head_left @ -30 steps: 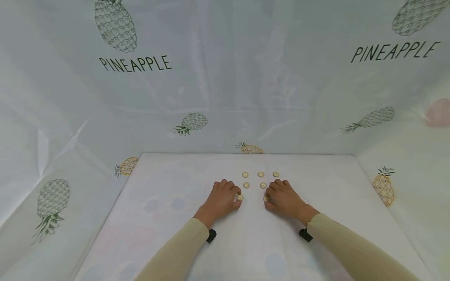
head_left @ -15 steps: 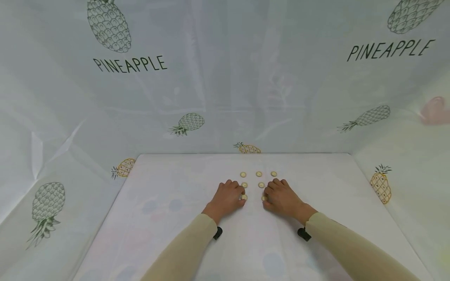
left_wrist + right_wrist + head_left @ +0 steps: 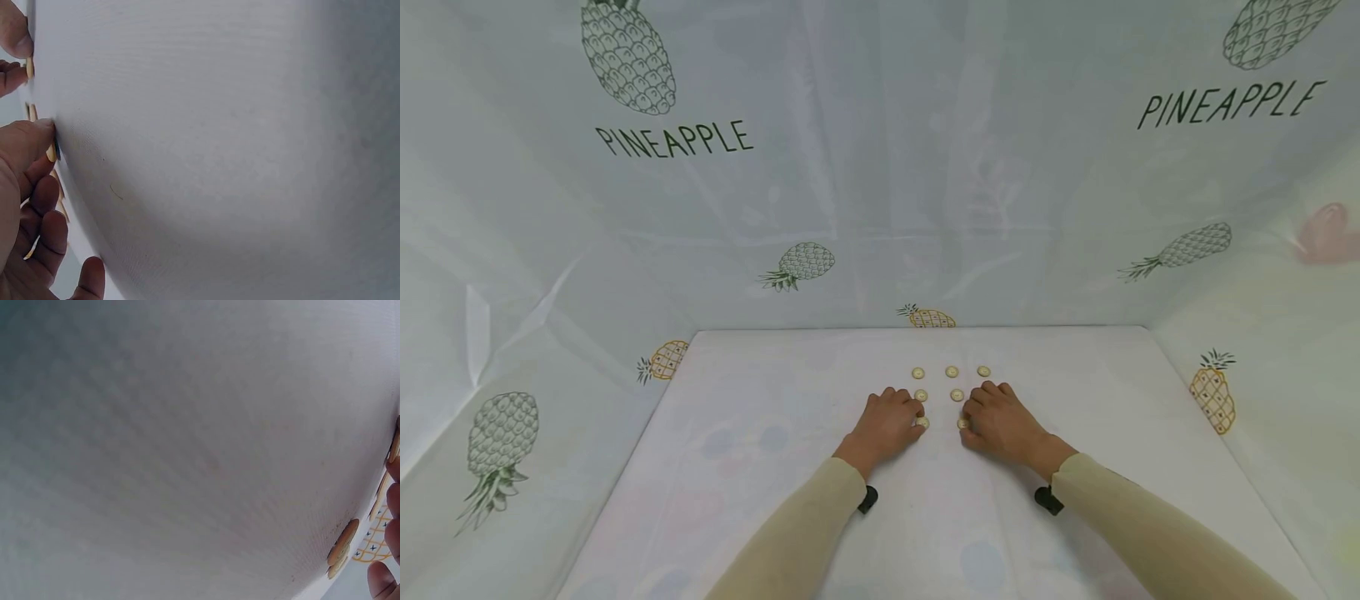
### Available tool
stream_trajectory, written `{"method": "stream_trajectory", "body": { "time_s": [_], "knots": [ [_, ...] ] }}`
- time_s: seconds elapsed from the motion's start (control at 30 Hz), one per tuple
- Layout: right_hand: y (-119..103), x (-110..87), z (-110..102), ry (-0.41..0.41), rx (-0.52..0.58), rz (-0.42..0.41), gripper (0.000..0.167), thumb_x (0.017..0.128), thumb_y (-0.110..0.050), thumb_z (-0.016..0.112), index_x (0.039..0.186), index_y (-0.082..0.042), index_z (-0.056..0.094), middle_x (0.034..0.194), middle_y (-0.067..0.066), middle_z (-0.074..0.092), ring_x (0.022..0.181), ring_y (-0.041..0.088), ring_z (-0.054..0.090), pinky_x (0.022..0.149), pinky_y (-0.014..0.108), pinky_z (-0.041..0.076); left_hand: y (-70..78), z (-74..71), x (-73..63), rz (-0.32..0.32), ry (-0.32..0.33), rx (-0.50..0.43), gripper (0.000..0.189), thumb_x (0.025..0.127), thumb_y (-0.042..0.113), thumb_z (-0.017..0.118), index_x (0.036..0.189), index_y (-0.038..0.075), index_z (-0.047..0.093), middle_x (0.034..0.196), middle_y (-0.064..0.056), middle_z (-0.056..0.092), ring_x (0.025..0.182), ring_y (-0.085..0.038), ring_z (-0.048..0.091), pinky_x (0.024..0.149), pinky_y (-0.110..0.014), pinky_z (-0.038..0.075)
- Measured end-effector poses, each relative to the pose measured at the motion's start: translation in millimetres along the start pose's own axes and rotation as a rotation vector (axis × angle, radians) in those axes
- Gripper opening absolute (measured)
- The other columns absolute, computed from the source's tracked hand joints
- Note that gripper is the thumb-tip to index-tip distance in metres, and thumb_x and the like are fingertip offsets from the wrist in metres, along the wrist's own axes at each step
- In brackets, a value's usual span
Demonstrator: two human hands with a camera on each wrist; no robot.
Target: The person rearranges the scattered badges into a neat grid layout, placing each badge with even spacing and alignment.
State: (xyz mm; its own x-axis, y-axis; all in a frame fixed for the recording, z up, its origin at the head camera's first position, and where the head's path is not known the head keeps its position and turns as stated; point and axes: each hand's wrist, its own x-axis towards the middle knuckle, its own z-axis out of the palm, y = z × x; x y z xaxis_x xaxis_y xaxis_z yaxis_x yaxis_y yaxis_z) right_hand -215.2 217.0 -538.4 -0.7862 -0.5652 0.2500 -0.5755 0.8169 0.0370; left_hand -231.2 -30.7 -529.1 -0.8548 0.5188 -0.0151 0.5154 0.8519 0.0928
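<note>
Several small, round, pale-yellow discs lie on the white-covered table. My left hand [image 3: 883, 427] pinches the left front disc [image 3: 922, 423] between thumb and finger, down at the table surface. Opposite it, my right hand [image 3: 1000, 423] pinches the right front disc [image 3: 963, 423], partly covered by the fingers. In the left wrist view, my left thumb [image 3: 28, 140] bears on the tan edge of its disc [image 3: 52, 152], and the other fingers are curled loosely. The right wrist view catches only fingertips [image 3: 392, 500] at its right edge.
Behind the hands lie a middle pair, a left disc [image 3: 921, 395] and a right disc [image 3: 957, 395]. Farther back runs a row of three, with a centre disc [image 3: 952, 372]. A pineapple-printed sheet [image 3: 880, 192] rises behind the table [image 3: 760, 500] and along its sides.
My left hand has slid slightly right with its disc, closer to the right hand. The right hand and its disc stay nearly in place. The head view has shifted a little.
</note>
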Motion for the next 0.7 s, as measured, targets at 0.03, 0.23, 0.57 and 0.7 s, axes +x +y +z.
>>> {"method": "stream_trajectory", "body": {
  "time_s": [0.03,0.23,0.57,0.7],
  "knots": [
    [-0.2,0.1,-0.2,0.001,0.003,-0.001,0.023,0.091,-0.036,0.078,0.095,-0.014,0.073,0.099,0.0,0.068,0.095,0.022,0.054,0.086,0.044,0.045,0.2,-0.3,-0.2,-0.002,0.0,-0.003,0.024,0.103,0.044,0.067,0.118,0.026,0.074,0.118,0.006,0.067,0.109,-0.018,0.058,0.091,-0.043,0.05],
    [-0.1,0.3,1.4,0.004,0.007,0.007,0.022,0.091,-0.035,0.078,0.095,-0.014,0.073,0.098,0.001,0.068,0.094,0.022,0.054,0.085,0.043,0.045,0.5,-2.6,-0.7,-0.01,-0.004,-0.015,0.023,0.103,0.043,0.068,0.116,0.026,0.074,0.117,0.006,0.067,0.109,-0.018,0.058,0.091,-0.043,0.05],
    [0.4,-0.2,1.8,0.011,0.011,0.01,0.022,0.09,-0.034,0.077,0.095,-0.013,0.073,0.098,0.002,0.068,0.094,0.023,0.054,0.085,0.044,0.045,0.5,-3.7,-1.2,-0.011,-0.013,-0.033,0.025,0.103,0.044,0.068,0.119,0.025,0.074,0.119,0.005,0.067,0.111,-0.018,0.057,0.093,-0.043,0.05],
    [1.6,0.6,-4.0,-0.023,0.037,0.046,0.027,0.093,-0.038,0.074,0.1,-0.011,0.074,0.104,0.003,0.069,0.099,0.024,0.054,0.09,0.046,0.045,-2.1,-3.2,-2.7,-0.027,-0.008,-0.068,0.029,0.103,0.043,0.068,0.124,0.024,0.073,0.122,0.003,0.066,0.114,-0.02,0.056,0.097,-0.044,0.051]
  ]
}}
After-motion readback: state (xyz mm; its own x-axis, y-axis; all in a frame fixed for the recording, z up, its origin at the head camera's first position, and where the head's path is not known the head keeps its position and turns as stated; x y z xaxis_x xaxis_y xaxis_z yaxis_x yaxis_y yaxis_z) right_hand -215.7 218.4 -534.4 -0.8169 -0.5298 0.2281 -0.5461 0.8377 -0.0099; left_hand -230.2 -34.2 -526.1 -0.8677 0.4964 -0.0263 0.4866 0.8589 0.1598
